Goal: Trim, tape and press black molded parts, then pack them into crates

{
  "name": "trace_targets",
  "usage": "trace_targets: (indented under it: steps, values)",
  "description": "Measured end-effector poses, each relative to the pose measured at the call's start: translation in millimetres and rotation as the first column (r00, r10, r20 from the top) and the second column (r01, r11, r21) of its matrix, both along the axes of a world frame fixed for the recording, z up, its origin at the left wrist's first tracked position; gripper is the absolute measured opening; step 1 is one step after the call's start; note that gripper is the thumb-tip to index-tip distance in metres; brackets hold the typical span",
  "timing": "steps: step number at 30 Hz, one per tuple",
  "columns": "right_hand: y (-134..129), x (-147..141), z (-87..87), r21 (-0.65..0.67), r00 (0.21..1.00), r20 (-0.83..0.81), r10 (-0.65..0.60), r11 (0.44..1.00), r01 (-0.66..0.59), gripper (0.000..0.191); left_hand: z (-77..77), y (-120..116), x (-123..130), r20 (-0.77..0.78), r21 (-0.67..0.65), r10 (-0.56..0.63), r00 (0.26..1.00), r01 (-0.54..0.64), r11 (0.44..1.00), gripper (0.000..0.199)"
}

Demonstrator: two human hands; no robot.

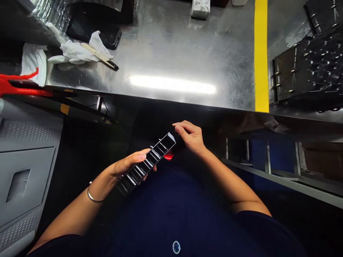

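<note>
A long black ribbed part (pixel 146 163) is held at a slant in front of my body, its upper end pointing right. My left hand (pixel 132 164) is wrapped round its middle, thumb on the ribbed face and fingertips showing at the lower side. Just right of the part's upper end, my right hand (pixel 190 135) is closed in a pinch. A thin dark tip sticks out between thumb and forefinger, too small to name. Something red (pixel 168 156) shows beside the part, near its upper end.
Beyond my hands runs a metal table (pixel 187 53) with a yellow stripe (pixel 261 57). White gloves (pixel 75 51), a marked tan strip (pixel 95 52) and a black device (pixel 109 37) lie at its left. Black ribbed parts (pixel 313 67) sit right. A grey cabinet (pixel 26 160) stands left.
</note>
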State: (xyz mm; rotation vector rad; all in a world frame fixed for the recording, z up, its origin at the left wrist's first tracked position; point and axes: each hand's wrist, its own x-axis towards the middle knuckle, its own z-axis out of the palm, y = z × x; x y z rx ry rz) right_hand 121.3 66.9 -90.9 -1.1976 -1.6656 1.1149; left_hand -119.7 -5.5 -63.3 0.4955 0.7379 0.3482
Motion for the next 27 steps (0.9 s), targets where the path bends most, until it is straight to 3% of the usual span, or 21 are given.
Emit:
trace_targets:
  steps: [5,12,17,18,20,22,24,27]
  values:
    - [-12,-5,9.6,0.026,0.988,0.148,0.031,0.999,-0.036,0.030,2.4,7,6,-0.163,0.212,0.113,0.980,-0.077,0.974,0.052]
    - [-21,-10,9.5,0.116,0.951,0.309,0.009,0.992,-0.047,0.028,-2.2,9,11,-0.275,0.346,0.208,0.939,-0.105,0.932,0.052]
    - [-14,-3,16.1,0.109,0.967,0.244,0.079,0.988,-0.109,0.033,-8.2,5,12,-0.403,0.484,0.245,0.882,-0.021,0.875,0.064]
    - [-12,-1,18.7,0.122,0.972,0.228,0.062,0.988,-0.092,0.034,-10.7,2,12,-0.479,0.538,0.293,0.827,0.013,0.843,0.071]
    - [-9,3,23.6,0.174,0.968,0.249,0.039,0.981,-0.084,0.035,-17.0,-4,15,-0.625,0.647,0.442,0.644,0.111,0.754,0.086]
    - [-9,5,27.1,0.234,0.942,0.329,0.069,0.960,-0.152,0.036,-24.2,-11,18,-0.656,0.736,0.595,0.465,0.219,0.641,0.092]
    - [-11,6,28.9,0.277,0.900,0.420,0.113,0.929,-0.245,0.041,-31.4,-17,20,-0.576,0.816,0.716,0.394,0.318,0.482,0.091]
    - [-17,6,30.6,0.297,0.840,0.522,0.144,0.893,-0.338,0.048,-39.9,-23,22,-0.399,0.876,0.830,0.390,0.430,0.219,0.091]
